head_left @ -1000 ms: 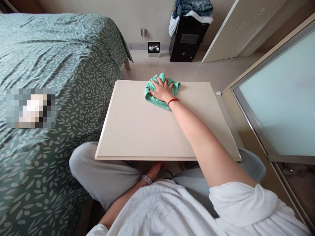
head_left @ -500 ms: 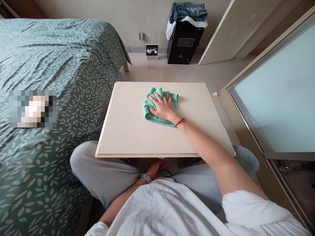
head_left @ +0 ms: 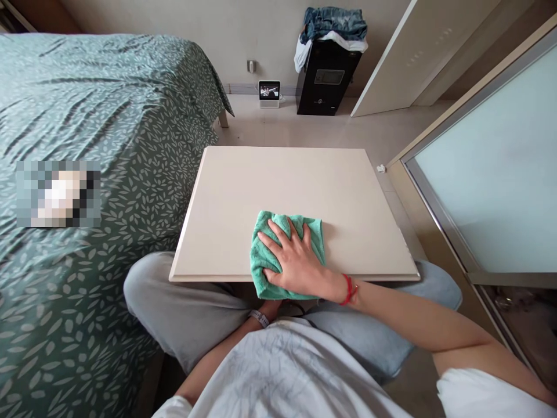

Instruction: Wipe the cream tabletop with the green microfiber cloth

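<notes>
A green cloth [head_left: 260,251] lies on the near part of a small cream table [head_left: 243,186], with its lower edge hanging over the table's front edge. My right hand [head_left: 293,261] presses flat on the cloth, fingers spread, a red string round the wrist. Below the table's front edge, between my legs, is my left hand [head_left: 272,307]; the cloth and table hide most of it, fingers included. A light watch band [head_left: 260,317] circles that wrist.
On the left stands a bed [head_left: 174,104] with a green leaf-patterned cover. Beyond the table are a small screen [head_left: 269,93] and a black cabinet [head_left: 324,81] topped with folded jeans [head_left: 335,22]. Frosted sliding panels [head_left: 500,168] stand at the right.
My right hand and the cloth have moved toward me, from the table's far half to its near edge. The cloth now covers the spot above my left hand.
</notes>
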Tool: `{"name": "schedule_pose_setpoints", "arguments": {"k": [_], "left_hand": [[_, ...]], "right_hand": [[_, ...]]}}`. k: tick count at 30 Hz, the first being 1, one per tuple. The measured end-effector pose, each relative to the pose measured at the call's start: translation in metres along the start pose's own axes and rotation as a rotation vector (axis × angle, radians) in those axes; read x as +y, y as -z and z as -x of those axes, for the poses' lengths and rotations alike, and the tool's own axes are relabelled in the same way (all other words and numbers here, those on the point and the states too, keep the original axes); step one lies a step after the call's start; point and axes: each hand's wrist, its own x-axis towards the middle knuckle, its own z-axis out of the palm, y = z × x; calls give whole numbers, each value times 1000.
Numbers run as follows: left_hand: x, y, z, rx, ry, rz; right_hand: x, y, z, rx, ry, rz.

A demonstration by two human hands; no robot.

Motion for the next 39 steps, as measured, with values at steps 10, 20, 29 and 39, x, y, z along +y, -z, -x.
{"name": "schedule_pose_setpoints", "arguments": {"k": [10, 20, 29, 39], "left_hand": [[-4, 3, -8, -44, 71, 6], [0, 1, -3, -28, 77, 8], [3, 1, 3, -60, 43, 17], [-3, 1, 0, -64, 9, 20]], "right_hand": [[56, 50, -192, 25, -219, -51], [77, 58, -257, 80, -270, -31], [55, 45, -184, 19, -92, 6], [2, 10, -27, -67, 269, 13]]}}
